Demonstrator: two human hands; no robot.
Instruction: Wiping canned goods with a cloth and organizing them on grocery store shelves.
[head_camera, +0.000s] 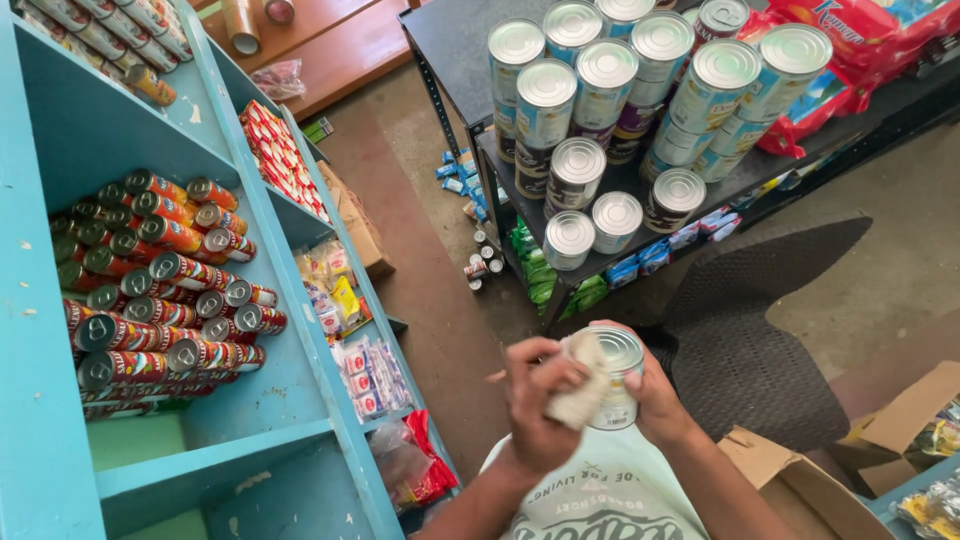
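Between both hands (590, 395), tin can (620, 372)

Left hand (540, 410) presses cloth (582, 385) on tin (622, 385); right hand (658, 400) grips tin.

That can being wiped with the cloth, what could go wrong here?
The can is held over bare floor by the right hand alone while the left hand rubs it with a cloth; a hard rub might knock it loose. The stacked cans on the dark shelf look easy to topple if bumped.
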